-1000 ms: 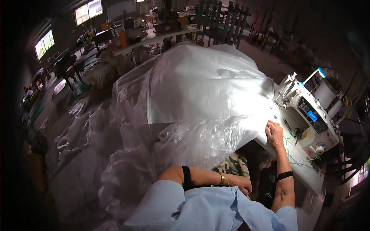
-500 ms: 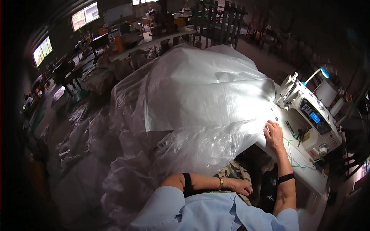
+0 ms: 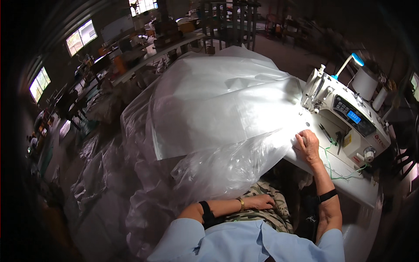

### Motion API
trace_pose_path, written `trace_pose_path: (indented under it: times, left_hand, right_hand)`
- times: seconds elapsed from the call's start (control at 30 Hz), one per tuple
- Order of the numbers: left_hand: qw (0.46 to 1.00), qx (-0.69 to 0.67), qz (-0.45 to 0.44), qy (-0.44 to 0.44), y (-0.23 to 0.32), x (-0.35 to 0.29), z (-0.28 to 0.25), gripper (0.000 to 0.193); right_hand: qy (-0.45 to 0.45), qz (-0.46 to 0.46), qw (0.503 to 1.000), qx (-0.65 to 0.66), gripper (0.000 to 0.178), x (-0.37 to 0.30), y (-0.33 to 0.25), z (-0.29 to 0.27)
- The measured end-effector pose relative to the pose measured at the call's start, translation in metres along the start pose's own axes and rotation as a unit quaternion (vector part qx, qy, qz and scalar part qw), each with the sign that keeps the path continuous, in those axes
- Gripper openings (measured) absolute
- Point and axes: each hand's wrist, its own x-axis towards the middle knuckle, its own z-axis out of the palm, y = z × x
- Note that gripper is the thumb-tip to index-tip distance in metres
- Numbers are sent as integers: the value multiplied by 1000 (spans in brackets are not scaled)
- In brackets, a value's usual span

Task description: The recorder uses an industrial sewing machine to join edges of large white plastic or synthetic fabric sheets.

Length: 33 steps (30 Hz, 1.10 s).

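Note:
A large translucent white plastic sheet spreads over the sewing table and hangs in crumpled folds at its near left side. Its right end lies under bright light beside the needle area of a white sewing machine. My right hand rests on the table in front of the machine, fingers curled together at the sheet's right edge; its fingertips are partly hidden. My left hand lies loosely on my camouflage-trousered thigh, holding nothing that I can see.
Black thread snips and tangled green thread lie on the white tabletop right of my right hand. White thread cones stand behind the machine. Across the dim workshop are cluttered tables and a rack.
The whole view has shifted and turned slightly. My right hand stays at the sheet's edge, its fingers curled in more. My left hand still lies on my lap.

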Motion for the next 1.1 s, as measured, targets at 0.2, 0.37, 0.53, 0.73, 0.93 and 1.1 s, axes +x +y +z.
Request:
trace_pose_path:
  times: [0.2, 0.37, 0.53, 0.73, 0.93, 1.1]
  left_hand:
    - [995, 36, -37, 84, -31, 1, 0, 31]
    - [995, 11, -49, 85, -45, 5, 0, 34]
    - [996, -37, -41, 76, -42, 6, -7, 30]
    - [988, -108, -83, 75, -43, 6, -11, 30]
    - [996, 28, 0, 83, -60, 5, 0, 29]
    - [991, 63, -17, 115, -66, 7, 6, 29]
  right_hand:
    - [70, -227, 967, 90, 20, 34, -54, -22]
    - [41, -356, 892, 274, 28, 59, -125, -84]
    - [63, -378, 701, 601, 27, 61, -158, -137]
    - [78, -401, 636, 655, 27, 56, -136, -147]
    - [120, -389, 632, 660, 27, 47, -112, -145]
    - [145, -372, 642, 654, 27, 37, -98, -144]
